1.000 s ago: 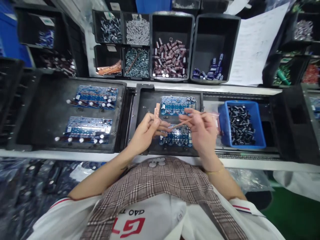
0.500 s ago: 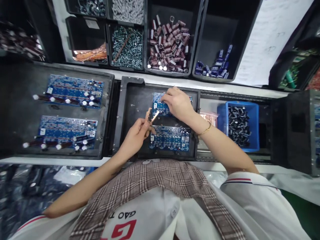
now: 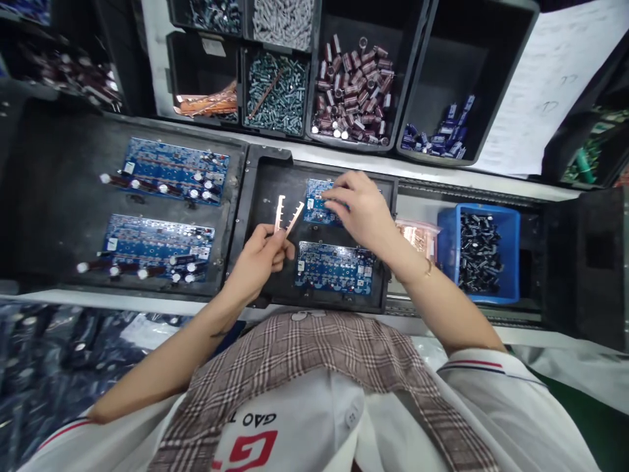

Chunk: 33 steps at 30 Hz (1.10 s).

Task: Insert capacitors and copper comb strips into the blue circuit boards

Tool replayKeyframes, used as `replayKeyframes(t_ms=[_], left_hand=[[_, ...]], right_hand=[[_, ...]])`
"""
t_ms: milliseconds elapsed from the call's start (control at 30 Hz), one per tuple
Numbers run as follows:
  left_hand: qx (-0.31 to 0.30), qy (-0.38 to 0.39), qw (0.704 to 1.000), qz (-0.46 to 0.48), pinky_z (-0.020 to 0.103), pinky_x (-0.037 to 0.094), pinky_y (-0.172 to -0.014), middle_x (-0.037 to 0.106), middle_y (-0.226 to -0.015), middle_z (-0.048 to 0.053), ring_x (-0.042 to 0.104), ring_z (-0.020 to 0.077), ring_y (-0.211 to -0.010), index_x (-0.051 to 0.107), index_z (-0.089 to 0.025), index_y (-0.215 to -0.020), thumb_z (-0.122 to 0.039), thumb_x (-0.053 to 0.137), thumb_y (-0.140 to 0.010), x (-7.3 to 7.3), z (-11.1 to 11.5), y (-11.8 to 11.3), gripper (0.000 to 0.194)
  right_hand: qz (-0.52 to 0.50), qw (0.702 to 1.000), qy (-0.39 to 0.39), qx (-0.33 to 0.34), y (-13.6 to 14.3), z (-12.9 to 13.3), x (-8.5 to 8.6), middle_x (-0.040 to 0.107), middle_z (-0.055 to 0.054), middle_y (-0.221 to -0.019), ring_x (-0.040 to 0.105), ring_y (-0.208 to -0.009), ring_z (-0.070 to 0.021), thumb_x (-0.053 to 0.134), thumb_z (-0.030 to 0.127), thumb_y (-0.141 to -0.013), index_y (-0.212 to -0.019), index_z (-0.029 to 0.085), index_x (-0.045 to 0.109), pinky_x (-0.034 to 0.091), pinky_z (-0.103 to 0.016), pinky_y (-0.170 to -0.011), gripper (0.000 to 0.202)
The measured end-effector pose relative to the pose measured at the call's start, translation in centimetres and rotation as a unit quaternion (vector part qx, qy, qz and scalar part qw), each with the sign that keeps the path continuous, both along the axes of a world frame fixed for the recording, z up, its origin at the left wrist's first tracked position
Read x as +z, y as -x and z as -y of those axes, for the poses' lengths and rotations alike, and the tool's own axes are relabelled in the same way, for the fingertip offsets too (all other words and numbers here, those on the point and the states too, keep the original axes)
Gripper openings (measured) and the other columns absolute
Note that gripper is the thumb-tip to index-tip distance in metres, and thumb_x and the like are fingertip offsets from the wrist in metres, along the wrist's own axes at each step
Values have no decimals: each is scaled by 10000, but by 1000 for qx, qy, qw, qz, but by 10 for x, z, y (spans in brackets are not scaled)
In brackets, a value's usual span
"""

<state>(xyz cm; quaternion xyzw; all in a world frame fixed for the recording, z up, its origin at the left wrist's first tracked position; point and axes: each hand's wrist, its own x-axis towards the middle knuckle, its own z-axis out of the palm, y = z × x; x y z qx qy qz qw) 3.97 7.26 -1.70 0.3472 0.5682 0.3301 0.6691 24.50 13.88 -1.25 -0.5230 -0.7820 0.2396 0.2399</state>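
My left hand [image 3: 260,259] is closed on notched copper strips [image 3: 289,217], which fan out from its fingertips over the black tray [image 3: 265,177]. My right hand [image 3: 356,203] reaches over the upper blue circuit board [image 3: 314,208], thumb and fingers bent close together near its left half; whatever lies between the fingertips is too small to make out. That hand covers the board's right part. Below it in the same tray lies a second blue board [image 3: 334,269], touched by neither hand.
On the left, another tray [image 3: 59,196] bears two boards [image 3: 177,172] with upright capacitors. Bins of brown capacitors [image 3: 354,92], screws [image 3: 278,92] and blue capacitors [image 3: 442,134] line the back. A blue box [image 3: 514,255] of black parts stands right.
The copper strips in my left hand have swung more upright and moved left, away from the boards. My right hand has shifted slightly. The whole view has turned a little.
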Motion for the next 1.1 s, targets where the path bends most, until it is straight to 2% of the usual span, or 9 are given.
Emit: replayKeyframes(t_ms=[133, 200, 267, 367, 433, 533, 667, 900, 1100], left_hand=[[-12, -41, 993, 113, 157, 365, -456, 636, -773, -3, 455, 54, -507, 403, -212, -896, -357, 510, -941, 12, 1, -26, 186], [-1, -46, 992, 115, 199, 461, -506, 652, -945, 23, 567, 83, -611, 424, -222, -934, -372, 530, -930, 14, 0, -29, 184], [22, -47, 996, 75, 206, 478, -492, 639, -986, 24, 597, 95, -625, 464, -232, -990, -379, 545, -921, 13, -2, -23, 182], [7, -52, 999, -3, 136, 305, -373, 556, -721, -28, 430, 41, -440, 554, -214, -1045, -358, 539, -924, 7, -3, -9, 188], [-11, -52, 998, -35, 129, 193, -354, 480, -620, -54, 290, 21, -391, 580, -195, -1041, -334, 520, -932, 3, -2, -2, 186], [-11, -25, 999, -45, 133, 163, -356, 519, -611, -56, 256, 27, -386, 505, -199, -993, -323, 503, -935, -1, 2, 1, 137], [-25, 0, 999, -43, 138, 160, -356, 570, -613, -51, 269, 37, -381, 412, -216, -914, -354, 516, -925, -1, 4, 2, 173], [-40, -24, 996, -74, 186, 163, -378, 506, -603, -46, 277, 57, -404, 511, -200, -879, -385, 526, -904, -5, 3, 8, 187], [-109, -143, 947, -268, 228, 354, -567, 560, -659, -12, 491, 125, -593, 546, -197, -837, -356, 469, -939, 4, 5, 14, 204]], right_hand=[[-267, 950, 157, -36, 7, 27, 24, 646, -47, -1091, 603, -978, -163, 625, 331, -881, -916, 212, 663, 499, -338, -836, 130], [-326, 924, 190, -54, 4, 29, 27, 671, -31, -986, 631, -893, -144, 548, 356, -926, -883, 210, 639, 511, -321, -788, 178], [-281, 944, 163, -59, -2, 25, 22, 661, -16, -897, 627, -828, -138, 506, 334, -950, -931, 215, 640, 502, -316, -776, 180], [-70, 993, 98, -13, -10, 14, 5, 626, -39, -943, 593, -812, -150, 515, 219, -933, -961, 207, 676, 472, -316, -765, 164], [61, 996, 69, 21, -8, 9, -8, 610, -56, -998, 574, -800, -160, 496, 169, -924, -964, 207, 693, 449, -318, -729, 204], [166, 986, 19, 25, 0, 6, -18, 621, -48, -956, 555, -781, -172, 473, 170, -930, -971, 225, 691, 409, -325, -709, 229], [206, 978, -21, 26, 8, 3, -21, 626, -38, -902, 519, -730, -154, 454, 144, -926, -915, 228, 684, 358, -319, -685, 246], [224, 973, -53, 29, 6, 3, -25, 618, -39, -864, 484, -668, -145, 429, 130, -923, -839, 217, 672, 318, -323, -629, 271], [215, 974, -62, 40, 4, 0, -30, 626, -57, -856, 506, -700, -164, 421, 155, -935, -835, 215, 682, 341, -344, -639, 286]])
